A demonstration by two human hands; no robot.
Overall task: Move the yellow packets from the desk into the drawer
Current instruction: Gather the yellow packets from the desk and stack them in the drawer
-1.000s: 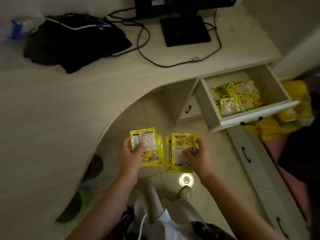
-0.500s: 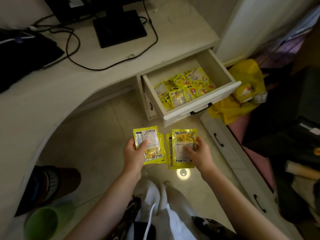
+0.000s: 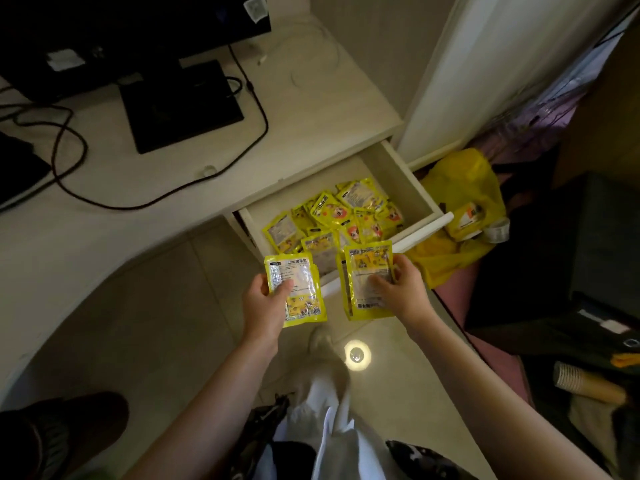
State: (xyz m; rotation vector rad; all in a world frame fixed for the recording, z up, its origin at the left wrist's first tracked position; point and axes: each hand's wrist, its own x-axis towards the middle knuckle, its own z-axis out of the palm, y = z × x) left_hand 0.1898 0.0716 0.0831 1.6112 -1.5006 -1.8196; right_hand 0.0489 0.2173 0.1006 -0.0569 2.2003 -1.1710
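Observation:
My left hand [image 3: 263, 304] grips yellow packets [image 3: 301, 282], their printed back facing up. My right hand [image 3: 403, 292] grips another small stack of yellow packets [image 3: 363, 271]. Both stacks hover just in front of the open drawer [image 3: 412, 181], overlapping its front edge. Inside the drawer lies a loose pile of several yellow packets [image 3: 346, 216]. The pale desk top [image 3: 104, 237] shows no loose packets in view.
A black monitor stand [image 3: 180, 105] and cables [image 3: 69, 147] sit on the desk. A yellow plastic bag [image 3: 464, 188] lies on the floor right of the drawer, beside dark furniture [image 3: 568, 251]. My legs and a floor drain [image 3: 356, 355] are below.
My view has swung right, bringing the drawer closer. Both hands with their packets have come up to the drawer's front edge.

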